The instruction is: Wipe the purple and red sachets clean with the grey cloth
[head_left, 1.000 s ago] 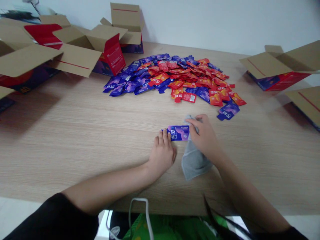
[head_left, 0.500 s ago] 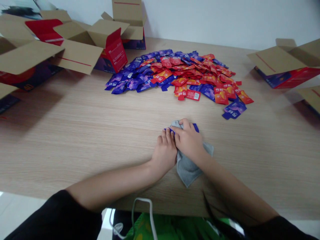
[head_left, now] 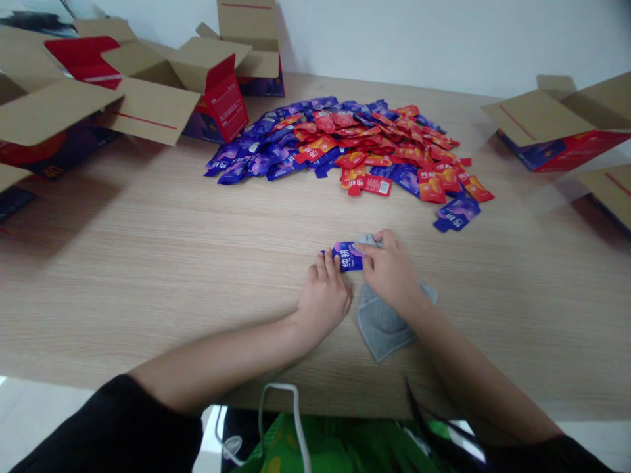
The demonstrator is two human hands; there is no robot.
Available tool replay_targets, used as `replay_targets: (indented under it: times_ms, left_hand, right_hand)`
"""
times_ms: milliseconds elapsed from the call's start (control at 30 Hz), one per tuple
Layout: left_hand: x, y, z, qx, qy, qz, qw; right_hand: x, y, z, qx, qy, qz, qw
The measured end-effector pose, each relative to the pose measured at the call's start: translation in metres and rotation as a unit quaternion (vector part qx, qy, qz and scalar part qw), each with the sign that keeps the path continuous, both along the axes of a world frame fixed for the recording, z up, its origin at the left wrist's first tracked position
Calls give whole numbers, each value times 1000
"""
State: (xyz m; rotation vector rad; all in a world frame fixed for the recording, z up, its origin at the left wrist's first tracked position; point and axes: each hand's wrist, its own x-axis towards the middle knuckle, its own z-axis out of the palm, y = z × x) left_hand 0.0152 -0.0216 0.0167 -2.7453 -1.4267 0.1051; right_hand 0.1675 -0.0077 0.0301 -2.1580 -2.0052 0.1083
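Observation:
A small blue packet (head_left: 349, 257) with white characters lies flat on the wooden table (head_left: 197, 263). The fingers of my left hand (head_left: 326, 295) are together and press its left end down. My right hand (head_left: 391, 272) is closed on a grey cloth (head_left: 386, 322), a bunched part of which shows at the fingertips over the packet's right end. The rest of the cloth hangs below and under my right wrist, spread on the table.
A heap of blue and red packets (head_left: 345, 135) lies at the back middle, with a blue packet (head_left: 457, 213) at its near right edge. Open cartons (head_left: 224, 102) stand at the back left, and more cartons (head_left: 562, 125) at the right.
My right hand has moved right along the packet with the cloth, so more of the printed face shows. My left hand has stayed nearly in place.

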Motion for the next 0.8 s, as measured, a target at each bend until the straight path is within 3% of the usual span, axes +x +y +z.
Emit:
replay_targets:
  times_ms: [267,533,800]
  left_hand:
    - [0,1,-1,-7,-7,-2,1000]
    - [0,1,0,-11,5,-3,1000]
    - [1,1,0,-25,0,17,1000]
  right_hand:
    - [35,-2,-8,-8,20,-33,999]
    - [48,-16,-6,-9,10,-62,998]
    - [72,-15,-2,-20,35,-23,999]
